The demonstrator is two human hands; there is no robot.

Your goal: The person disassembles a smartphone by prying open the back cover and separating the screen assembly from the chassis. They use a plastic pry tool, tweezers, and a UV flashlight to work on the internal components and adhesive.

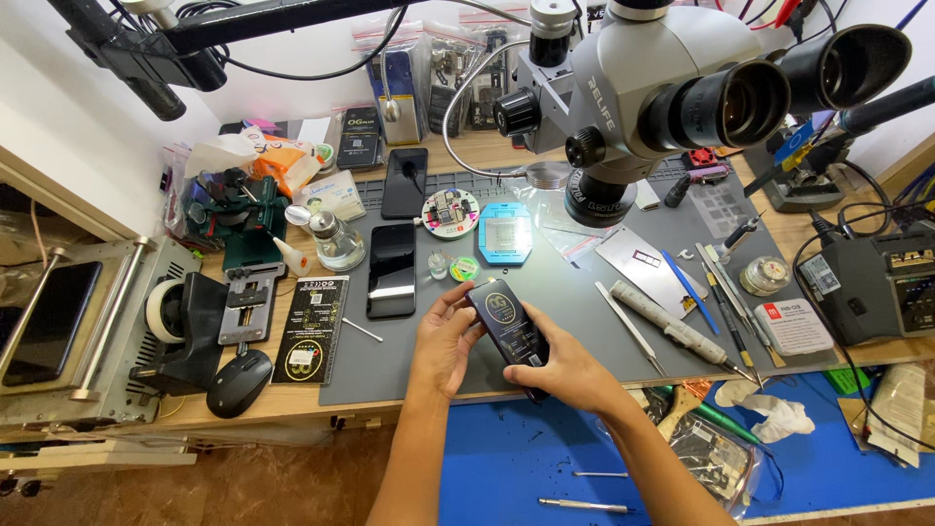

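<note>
Together, 2 hands grasp 1 dark phone.
Left hand [446, 341] and right hand [565, 372] clasp the dark phone [508, 331] above the grey mat [584, 321].

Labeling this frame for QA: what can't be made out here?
- Dark flat packet, head view: its lower end is covered by the right hand, and the left hand covers its left edge.
- Underside of the packet: faces away from the camera.
- Bench behind the microscope: blocked by its body.
- Small parts in the round tray: too small to tell.
</note>
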